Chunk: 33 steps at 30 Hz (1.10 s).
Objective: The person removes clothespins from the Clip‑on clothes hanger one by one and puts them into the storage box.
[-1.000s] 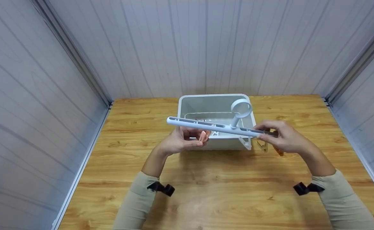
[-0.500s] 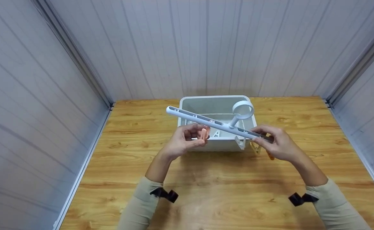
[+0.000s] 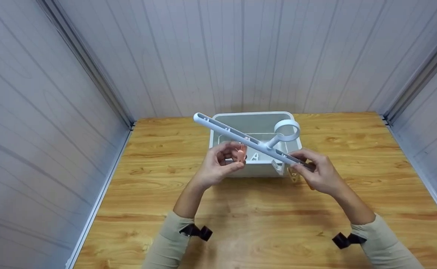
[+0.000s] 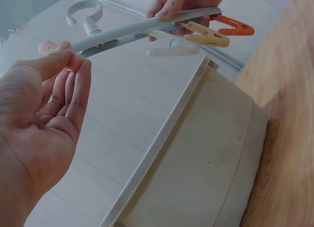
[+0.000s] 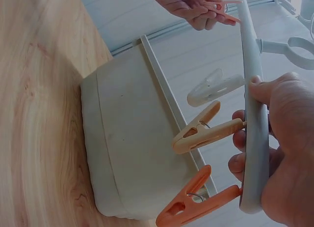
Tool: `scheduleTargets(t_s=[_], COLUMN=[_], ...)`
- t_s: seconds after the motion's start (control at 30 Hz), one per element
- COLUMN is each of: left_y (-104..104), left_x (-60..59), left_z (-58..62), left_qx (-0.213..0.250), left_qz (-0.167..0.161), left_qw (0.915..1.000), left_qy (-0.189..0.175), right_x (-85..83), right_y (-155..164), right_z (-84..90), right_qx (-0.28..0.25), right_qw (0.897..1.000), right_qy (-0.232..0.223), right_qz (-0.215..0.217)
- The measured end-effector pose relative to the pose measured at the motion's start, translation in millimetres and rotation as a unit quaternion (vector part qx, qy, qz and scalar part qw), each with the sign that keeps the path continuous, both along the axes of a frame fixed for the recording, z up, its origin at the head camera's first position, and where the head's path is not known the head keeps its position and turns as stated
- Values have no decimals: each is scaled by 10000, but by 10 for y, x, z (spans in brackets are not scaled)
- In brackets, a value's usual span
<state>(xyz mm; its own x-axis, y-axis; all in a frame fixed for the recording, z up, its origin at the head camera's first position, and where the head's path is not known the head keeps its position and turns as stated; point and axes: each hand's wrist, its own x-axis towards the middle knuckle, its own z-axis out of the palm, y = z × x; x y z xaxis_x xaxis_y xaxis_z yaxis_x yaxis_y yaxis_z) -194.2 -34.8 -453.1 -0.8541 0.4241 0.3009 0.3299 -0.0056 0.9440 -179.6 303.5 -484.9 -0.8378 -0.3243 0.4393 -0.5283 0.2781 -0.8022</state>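
Right hand (image 3: 317,173) grips the light, stiff peg hanger (image 3: 240,136) by its end, left hand (image 3: 218,166) pinching a pink peg (image 3: 239,154).

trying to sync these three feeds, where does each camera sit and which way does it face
Head: worn on the head, facing forward and down at the table, the white bin, both forearms and hands.
Left wrist: on the left wrist, facing along the left hand, which pinches a pink peg.
Right wrist: on the right wrist, facing along the right hand gripping the peg hanger.
Shared: all three show the hanger; both wrist views show its white, beige and orange pegs.
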Motion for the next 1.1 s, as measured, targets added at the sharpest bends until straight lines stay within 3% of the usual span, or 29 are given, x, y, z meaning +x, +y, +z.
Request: scheduleTargets(t_s=[0.13, 0.3, 0.53, 0.77, 1.1], left_y=[-34, -129, -197, -204, -116], left_x=[-9, -14, -17, 12, 95], left_z=[72, 161, 183, 163, 106], left_qx=[-214, -704, -905, -1091, -387], left_qz=[-122, -398, -807, -368, 147], left_qw=[9996, 9966, 9924, 9934, 9975], left_qy=[101, 135, 199, 20, 574], right_x=[-6, -41, -111, -55, 117], right_y=[40, 154, 312, 204, -147], right_z=[31, 101, 191, 120, -68], right_qx=[59, 229, 325, 269, -534], right_qw=[9999, 9984, 9871, 9932, 9970], right_qy=[-90, -122, -765, -565, -452], right_qz=[92, 504, 1371, 986, 338])
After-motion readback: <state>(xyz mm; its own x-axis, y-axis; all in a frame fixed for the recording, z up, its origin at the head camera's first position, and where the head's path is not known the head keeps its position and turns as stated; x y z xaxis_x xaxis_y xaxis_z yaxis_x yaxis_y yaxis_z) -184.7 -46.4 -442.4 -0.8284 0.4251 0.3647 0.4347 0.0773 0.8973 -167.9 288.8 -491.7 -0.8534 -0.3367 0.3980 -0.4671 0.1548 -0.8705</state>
